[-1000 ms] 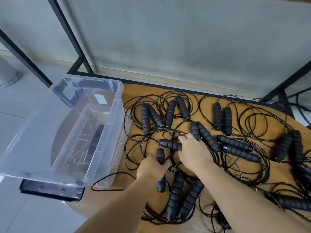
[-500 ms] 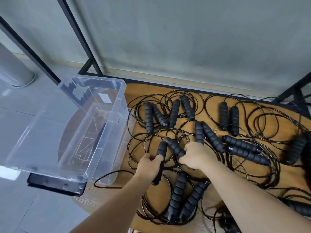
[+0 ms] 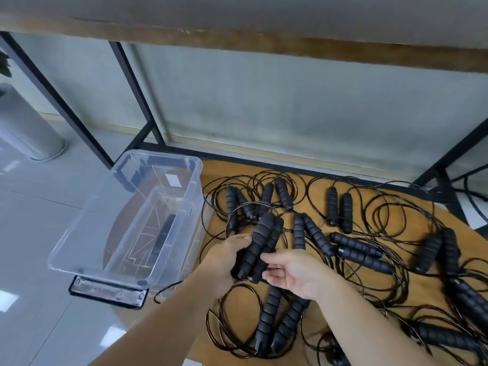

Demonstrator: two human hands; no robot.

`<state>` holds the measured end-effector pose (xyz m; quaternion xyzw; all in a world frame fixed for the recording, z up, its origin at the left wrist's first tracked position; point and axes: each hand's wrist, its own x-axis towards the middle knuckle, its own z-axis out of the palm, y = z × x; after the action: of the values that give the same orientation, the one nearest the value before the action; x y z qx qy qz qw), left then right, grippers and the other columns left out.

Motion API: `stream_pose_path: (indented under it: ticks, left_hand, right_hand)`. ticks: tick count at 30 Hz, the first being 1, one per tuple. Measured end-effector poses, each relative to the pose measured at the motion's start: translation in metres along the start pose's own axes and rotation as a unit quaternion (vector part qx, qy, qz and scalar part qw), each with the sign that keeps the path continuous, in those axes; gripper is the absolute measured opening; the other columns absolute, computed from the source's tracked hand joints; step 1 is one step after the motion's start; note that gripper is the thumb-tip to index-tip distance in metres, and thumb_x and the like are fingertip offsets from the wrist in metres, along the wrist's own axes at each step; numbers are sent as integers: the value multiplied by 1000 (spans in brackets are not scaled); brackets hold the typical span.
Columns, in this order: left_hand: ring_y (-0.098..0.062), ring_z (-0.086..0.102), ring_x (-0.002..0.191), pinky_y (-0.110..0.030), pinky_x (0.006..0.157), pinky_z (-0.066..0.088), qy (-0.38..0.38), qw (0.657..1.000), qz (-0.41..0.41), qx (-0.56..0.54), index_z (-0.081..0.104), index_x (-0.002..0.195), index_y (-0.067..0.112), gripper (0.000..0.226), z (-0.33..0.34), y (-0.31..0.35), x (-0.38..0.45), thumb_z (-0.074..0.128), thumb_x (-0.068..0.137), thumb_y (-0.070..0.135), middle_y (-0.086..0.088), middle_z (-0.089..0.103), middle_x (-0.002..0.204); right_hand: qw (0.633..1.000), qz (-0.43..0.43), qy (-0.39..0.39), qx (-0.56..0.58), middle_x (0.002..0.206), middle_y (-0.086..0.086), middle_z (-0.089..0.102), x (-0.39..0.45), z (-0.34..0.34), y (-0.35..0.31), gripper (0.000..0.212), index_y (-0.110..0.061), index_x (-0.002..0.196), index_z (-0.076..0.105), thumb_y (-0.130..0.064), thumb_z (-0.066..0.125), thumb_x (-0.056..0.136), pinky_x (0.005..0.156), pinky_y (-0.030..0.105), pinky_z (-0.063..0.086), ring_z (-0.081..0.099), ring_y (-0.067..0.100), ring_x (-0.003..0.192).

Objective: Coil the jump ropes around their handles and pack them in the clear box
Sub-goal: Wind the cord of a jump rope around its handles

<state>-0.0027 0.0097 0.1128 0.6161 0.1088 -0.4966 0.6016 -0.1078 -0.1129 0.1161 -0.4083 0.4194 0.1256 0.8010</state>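
My left hand (image 3: 224, 260) grips a pair of black ribbed jump-rope handles (image 3: 262, 241) held side by side, raised a little above the wooden board (image 3: 396, 202). Their thin black cord (image 3: 248, 206) loops off behind the handles' upper ends. My right hand (image 3: 295, 273) lies just right of the pair with relaxed fingers, its thumb and fingertips touching the handles' lower part. The clear box (image 3: 84, 215) stands to the left of the board, with no rope in it.
Several other jump ropes lie loose on the board: a pair of handles at the back (image 3: 339, 210), another below my hands (image 3: 274, 320), more to the right (image 3: 438, 252). Black frame legs (image 3: 137, 101) rise behind the box. A grey cylinder (image 3: 23, 128) stands far left.
Each hand held one handle down on the board. The two handles have since been lifted and brought together into my left hand, and my right hand has loosened. The camera tilted up.
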Motion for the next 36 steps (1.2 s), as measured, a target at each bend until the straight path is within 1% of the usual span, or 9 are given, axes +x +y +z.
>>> stream_pose_path:
  ticks: [6, 10, 17, 19, 21, 23, 25, 28, 36]
  left_hand:
    - [-32, 67, 108, -48, 94, 51, -96, 986, -91, 100, 65, 121, 17, 48, 1, 21, -32, 55, 93, 55, -15, 72, 112]
    - [-24, 69, 81, -38, 79, 57, -71, 984, -30, 159, 66, 116, 9, 57, 11, 31, -48, 54, 91, 59, -13, 73, 94]
    - [-19, 61, 65, -26, 54, 48, -39, 966, 71, 246, 64, 106, 7, 48, 26, 62, -76, 53, 95, 52, -11, 69, 83]
    - [-14, 55, 63, -23, 58, 41, -41, 909, 141, 390, 62, 104, 15, 42, 25, 73, -90, 46, 97, 54, -6, 65, 80]
    - [-12, 57, 71, -21, 63, 41, -13, 811, 224, 540, 59, 106, 25, 36, 23, 84, -105, 46, 96, 57, 2, 62, 80]
    - [-8, 58, 74, -18, 64, 43, 16, 745, 284, 603, 57, 113, 29, 34, 22, 99, -125, 50, 94, 57, 6, 61, 81]
    - [-4, 58, 78, -14, 66, 43, 26, 719, 338, 607, 55, 117, 34, 32, 21, 119, -146, 54, 93, 55, 10, 63, 87]
    - [-2, 58, 90, -11, 75, 43, 28, 707, 405, 580, 56, 115, 35, 33, 18, 152, -170, 61, 88, 54, 15, 63, 99]
    - [-3, 57, 65, -19, 62, 47, -19, 775, 419, 473, 59, 117, 31, 39, 14, 215, -181, 71, 84, 48, 9, 62, 89]
  right_hand:
    - [999, -33, 10, 13, 84, 12, 72, -20, 11, -7, 11, -1, 101, 66, -5, 66, 91, 57, 21, 52, 65, 16, 70]
    - [997, -61, 30, -27, 74, 2, 62, -29, 15, -9, 1, -12, 92, 69, -12, 68, 91, 50, 20, 31, 47, 11, 65]
    - [979, -100, 10, -176, 82, 0, 58, -65, 21, -35, 23, -13, 93, 70, -35, 69, 90, 53, 20, 32, 42, 8, 61]
    - [930, -112, 40, -347, 73, -2, 58, -86, 21, -53, 25, -13, 88, 71, -37, 67, 90, 53, 20, 36, 47, 8, 57]
    - [830, -184, 165, -500, 75, -3, 65, -107, 19, -75, 16, -19, 87, 75, -30, 63, 90, 60, 26, 48, 59, 12, 67]
    - [726, -296, 281, -553, 100, -9, 65, -126, 19, -94, 13, -27, 96, 69, -24, 61, 87, 75, 31, 54, 61, 12, 89]
    - [679, -376, 271, -570, 122, -17, 46, -137, 21, -108, 41, -37, 117, 56, -18, 67, 82, 84, 26, 48, 51, 8, 105]
    - [684, -422, 200, -560, 136, -19, 36, -139, 32, -128, 68, -39, 140, 44, -23, 74, 81, 98, 20, 35, 39, 2, 120]
    - [735, -470, 211, -442, 100, -20, 61, -154, 78, -179, 36, -34, 112, 53, -16, 72, 86, 71, 16, 43, 58, 7, 95]
